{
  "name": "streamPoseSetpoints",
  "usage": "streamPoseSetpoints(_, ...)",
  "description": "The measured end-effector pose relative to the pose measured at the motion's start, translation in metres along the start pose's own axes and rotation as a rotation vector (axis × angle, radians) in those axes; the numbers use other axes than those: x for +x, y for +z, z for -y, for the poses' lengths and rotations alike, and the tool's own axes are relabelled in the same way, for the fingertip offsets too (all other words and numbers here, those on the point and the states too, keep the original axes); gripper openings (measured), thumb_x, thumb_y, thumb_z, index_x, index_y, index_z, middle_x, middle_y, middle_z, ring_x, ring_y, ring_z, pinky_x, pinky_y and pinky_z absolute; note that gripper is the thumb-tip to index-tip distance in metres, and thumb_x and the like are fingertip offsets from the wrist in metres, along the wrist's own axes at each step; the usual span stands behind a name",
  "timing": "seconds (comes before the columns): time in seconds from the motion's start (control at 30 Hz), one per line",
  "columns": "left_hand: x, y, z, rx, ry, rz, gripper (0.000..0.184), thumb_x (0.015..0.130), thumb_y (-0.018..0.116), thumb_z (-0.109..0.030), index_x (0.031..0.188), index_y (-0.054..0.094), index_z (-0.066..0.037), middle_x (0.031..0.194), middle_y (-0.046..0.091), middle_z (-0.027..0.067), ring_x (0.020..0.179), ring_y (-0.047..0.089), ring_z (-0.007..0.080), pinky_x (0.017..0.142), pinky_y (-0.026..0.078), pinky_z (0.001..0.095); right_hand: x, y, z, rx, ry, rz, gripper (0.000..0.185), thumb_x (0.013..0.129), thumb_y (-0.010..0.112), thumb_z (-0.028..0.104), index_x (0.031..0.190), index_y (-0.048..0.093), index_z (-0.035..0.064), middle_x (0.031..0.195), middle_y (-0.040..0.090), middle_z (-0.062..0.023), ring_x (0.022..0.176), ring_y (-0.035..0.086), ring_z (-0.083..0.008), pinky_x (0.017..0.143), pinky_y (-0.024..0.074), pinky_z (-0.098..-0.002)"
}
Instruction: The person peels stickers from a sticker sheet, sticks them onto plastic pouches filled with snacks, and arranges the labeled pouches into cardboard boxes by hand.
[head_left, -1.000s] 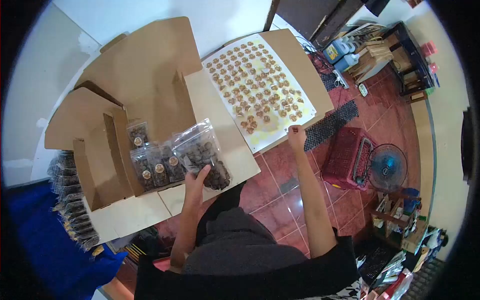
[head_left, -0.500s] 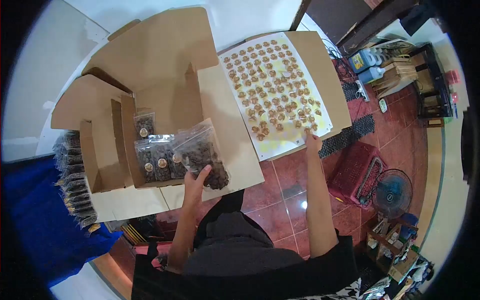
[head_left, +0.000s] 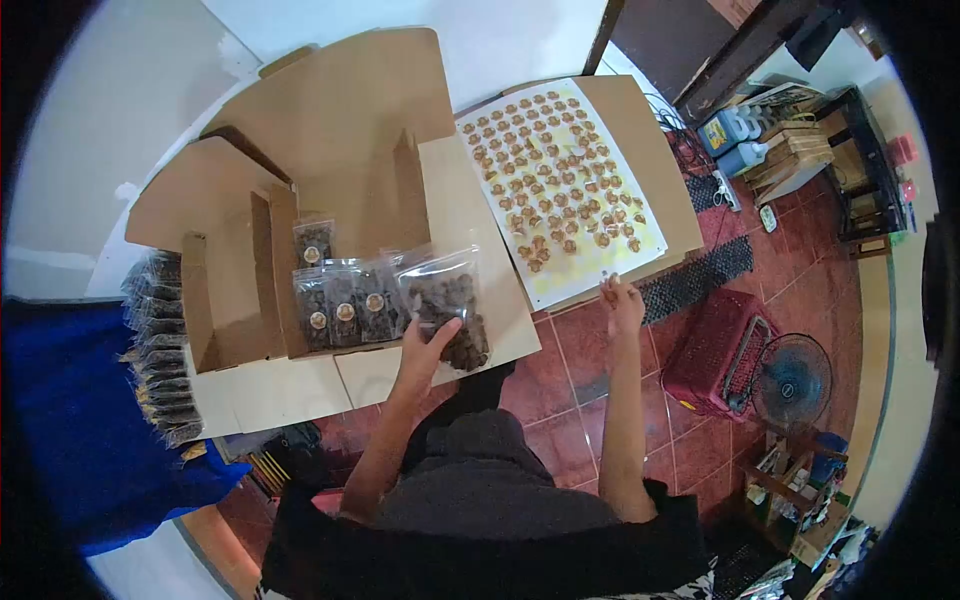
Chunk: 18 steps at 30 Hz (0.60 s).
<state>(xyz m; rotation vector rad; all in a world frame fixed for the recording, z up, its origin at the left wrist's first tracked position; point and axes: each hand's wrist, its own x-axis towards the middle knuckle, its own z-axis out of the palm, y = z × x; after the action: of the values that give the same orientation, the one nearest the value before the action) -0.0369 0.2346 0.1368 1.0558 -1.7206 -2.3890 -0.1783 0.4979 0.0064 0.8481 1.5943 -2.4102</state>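
At the worktop's front edge point(head_left: 290, 405), the left hand point(head_left: 425, 350) clamps a clear bag point(head_left: 450, 290) low down; the right hand point(head_left: 624, 303) pinches a sticker point(head_left: 607, 292).

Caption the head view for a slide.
Left hand holding a clear plastic bag of dark pieces, right hand near a white sheet of round brown labels.

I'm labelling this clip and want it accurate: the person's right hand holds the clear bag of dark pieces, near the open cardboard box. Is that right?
Not quite, the hand is wrong: the head view shows the person's left hand holding the clear bag of dark pieces, near the open cardboard box.
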Motion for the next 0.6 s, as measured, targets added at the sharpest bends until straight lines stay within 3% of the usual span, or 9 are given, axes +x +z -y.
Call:
streamPoseSetpoints(0.07, -0.008, 0.001, -0.003, -0.014, 0.009, 0.067, 0.045, 0.073, 0.061, -0.016, 0.109, 0.040, 0.001, 0.099, 0.050, 0.0073, 0.088, 0.049, 0.0144, 0.077, 0.039, 0.0267, -0.033, -0.007, -0.004, 0.028, -0.013, 0.069, 0.010, 0.072, 0.057, 0.002, 0.078, 0.049, 0.0006, 0.074, 0.056, -0.0070, 0.068, 0.056, -0.0145, 0.059, 0.0479, -0.0223)
streamPoseSetpoints(0.13, -0.018, 0.000, -0.005, -0.030, 0.048, 0.107, 0.045, 0.073, 0.060, -0.016, 0.109, 0.040, 0.001, 0.099, 0.050, 0.0077, 0.089, 0.048, 0.0148, 0.077, 0.039, 0.0273, -0.075, -0.003, -0.002, 0.076, -0.046, 0.276, 0.011, 0.072, 0.057, 0.000, 0.082, 0.052, 0.0002, 0.077, 0.056, -0.0062, 0.071, 0.056, -0.0127, 0.063, 0.0472, -0.0224)
streamPoseSetpoints(0.23, -0.038, -0.011, -0.006, -0.039, 0.087, 0.149, 0.045, 0.075, 0.059, -0.017, 0.111, 0.038, 0.001, 0.100, 0.049, 0.0085, 0.090, 0.048, 0.0151, 0.078, 0.039, 0.0279, -0.123, 0.005, -0.006, 0.088, -0.082, 0.328, 0.011, 0.072, 0.057, -0.001, 0.082, 0.054, -0.0001, 0.080, 0.057, -0.0065, 0.069, 0.054, -0.0113, 0.058, 0.0446, -0.0214)
streamPoseSetpoints(0.3, -0.054, -0.022, -0.002, -0.034, 0.077, 0.152, 0.045, 0.077, 0.056, -0.019, 0.113, 0.035, 0.000, 0.102, 0.048, 0.0092, 0.091, 0.047, 0.0149, 0.078, 0.039, 0.0280, -0.153, 0.012, -0.001, 0.105, -0.095, 0.349, 0.007, 0.072, 0.058, 0.000, 0.078, 0.055, -0.0001, 0.082, 0.058, -0.0074, 0.072, 0.054, -0.0124, 0.060, 0.0429, -0.0221)
streamPoseSetpoints(0.4, -0.082, -0.043, -0.001, -0.052, 0.117, 0.193, 0.043, 0.079, 0.053, -0.018, 0.113, 0.035, 0.001, 0.102, 0.047, 0.0091, 0.091, 0.047, 0.0149, 0.078, 0.040, 0.0275, -0.187, 0.023, 0.000, 0.051, -0.151, 0.466, 0.005, 0.072, 0.056, -0.002, 0.077, 0.055, 0.0010, 0.085, 0.056, -0.0074, 0.078, 0.051, -0.0137, 0.076, 0.0390, -0.0241)
streamPoseSetpoints(0.6, -0.127, -0.086, -0.009, -0.062, 0.179, 0.228, 0.040, 0.080, 0.051, -0.016, 0.112, 0.036, 0.001, 0.100, 0.048, 0.0072, 0.089, 0.048, 0.0136, 0.077, 0.040, 0.0265, -0.258, 0.056, 0.005, 0.018, -0.285, 0.569, 0.010, 0.072, 0.053, -0.006, 0.077, 0.053, 0.0026, 0.091, 0.052, -0.0078, 0.085, 0.049, -0.0123, 0.078, 0.0389, -0.0243)
